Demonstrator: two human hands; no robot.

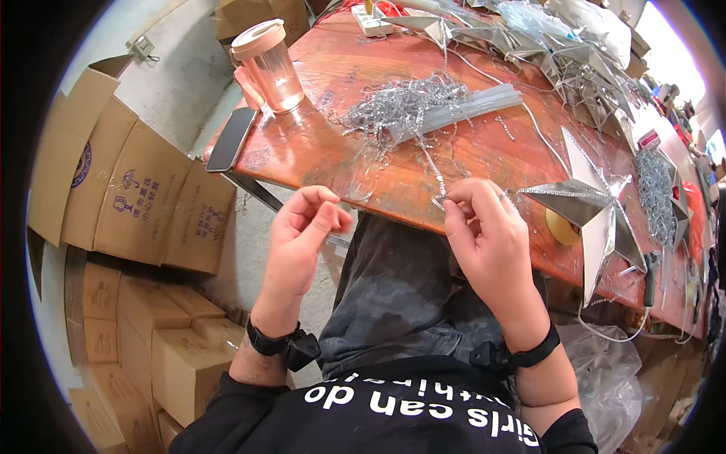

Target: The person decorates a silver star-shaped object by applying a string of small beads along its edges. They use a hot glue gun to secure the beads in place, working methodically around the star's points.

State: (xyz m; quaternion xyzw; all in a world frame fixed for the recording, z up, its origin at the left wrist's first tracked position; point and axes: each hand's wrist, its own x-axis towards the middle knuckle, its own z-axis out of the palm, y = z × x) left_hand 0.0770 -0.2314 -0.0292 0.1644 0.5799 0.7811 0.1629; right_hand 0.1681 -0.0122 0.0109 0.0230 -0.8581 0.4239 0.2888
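My right hand point(488, 234) is closed in a pinch at the table's front edge. Between its thumb and forefinger is the lower end of a thin silver bead-like strand point(436, 170). That strand runs up to a tangled heap of silver strands point(404, 102) on the table. My left hand point(302, 223) hovers just off the edge, thumb and fingertips curled together; whatever it pinches, if anything, is too small to make out. A bundle of clear plastic sticks point(469, 110) lies against the heap. Right of my right hand stands a large silver star point(594, 208).
The reddish wooden table point(333, 151) carries a pink-lidded cup point(272, 72) and a phone point(231, 140) at its left corner. More silver stars point(582, 72) pile up along the back right. A glue gun point(649, 280) rests by the right edge. Cardboard boxes point(144, 189) stand at left.
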